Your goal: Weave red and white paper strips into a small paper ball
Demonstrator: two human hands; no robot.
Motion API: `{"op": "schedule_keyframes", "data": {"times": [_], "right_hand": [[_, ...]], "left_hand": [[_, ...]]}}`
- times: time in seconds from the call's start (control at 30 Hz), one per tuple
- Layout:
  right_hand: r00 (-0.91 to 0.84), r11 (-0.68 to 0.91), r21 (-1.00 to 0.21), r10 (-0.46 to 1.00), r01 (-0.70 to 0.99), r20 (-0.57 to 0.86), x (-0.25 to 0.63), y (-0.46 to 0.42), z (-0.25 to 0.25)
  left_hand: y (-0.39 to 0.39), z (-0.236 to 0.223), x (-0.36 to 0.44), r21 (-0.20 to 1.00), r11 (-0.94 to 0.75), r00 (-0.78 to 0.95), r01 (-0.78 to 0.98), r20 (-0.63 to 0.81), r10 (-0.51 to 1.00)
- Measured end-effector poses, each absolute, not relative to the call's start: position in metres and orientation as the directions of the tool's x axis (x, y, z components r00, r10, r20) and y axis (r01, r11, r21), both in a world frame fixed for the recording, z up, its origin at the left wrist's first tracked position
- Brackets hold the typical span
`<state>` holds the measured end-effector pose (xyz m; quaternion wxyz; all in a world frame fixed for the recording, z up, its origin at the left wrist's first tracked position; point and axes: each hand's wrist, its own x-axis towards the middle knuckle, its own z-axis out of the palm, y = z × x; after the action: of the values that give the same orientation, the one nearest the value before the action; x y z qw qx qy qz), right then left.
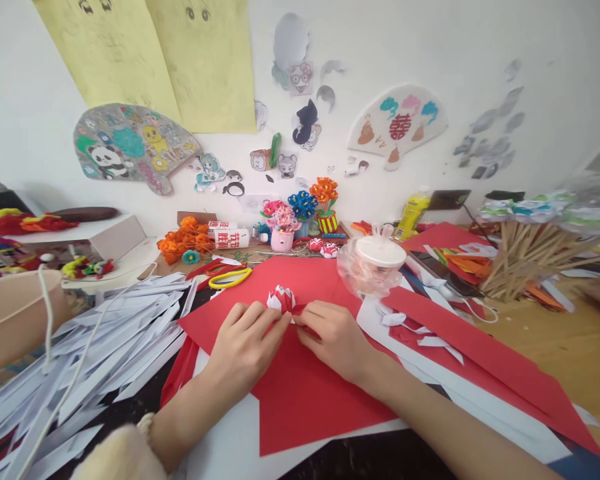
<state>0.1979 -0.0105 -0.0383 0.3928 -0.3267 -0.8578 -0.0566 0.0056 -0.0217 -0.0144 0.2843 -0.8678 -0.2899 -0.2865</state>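
The left hand (pixel 247 340) has its fingers closed on the near side of a small red-and-white folded paper piece (pixel 281 299), and the right hand (pixel 335 337) is pinched shut on the same piece from the other side; the fingertips hide its lower edge. The piece is above a large red paper sheet (pixel 305 400), between the hands. Just beyond the right hand, a lidded white cup (pixel 380 252) in clear plastic takes up the sheet's far right corner. Yellow-handled scissors (pixel 230 277) lie past the far left edge. White paper strips (pixel 125 333) crowd the space left of the left forearm, with a white cord (pixel 87 347) running over them beside a beige tub (pixel 20 320). Small potted craft flowers (pixel 282 227) stand at the back, near the wall. Long red paper (pixel 480 350) and a bundle of thin sticks (pixel 525 260) fill the right side
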Motion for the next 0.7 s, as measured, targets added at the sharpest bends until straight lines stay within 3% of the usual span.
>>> {"op": "schedule_keyframes", "data": {"times": [0.33,0.7], "right_hand": [[-0.515,0.808,-0.198,0.52,0.554,0.681,0.201,-0.0108,-0.0384],[-0.514,0.795,-0.165,0.519,0.584,0.683,0.2013,-0.0114,-0.039]], "left_hand": [[-0.0161,-0.0157,0.0005,-0.196,-0.74,0.648,0.643,0.654,0.39],[-0.0222,-0.0133,0.0089,-0.292,-0.689,0.653,0.664,0.676,0.343]]}}
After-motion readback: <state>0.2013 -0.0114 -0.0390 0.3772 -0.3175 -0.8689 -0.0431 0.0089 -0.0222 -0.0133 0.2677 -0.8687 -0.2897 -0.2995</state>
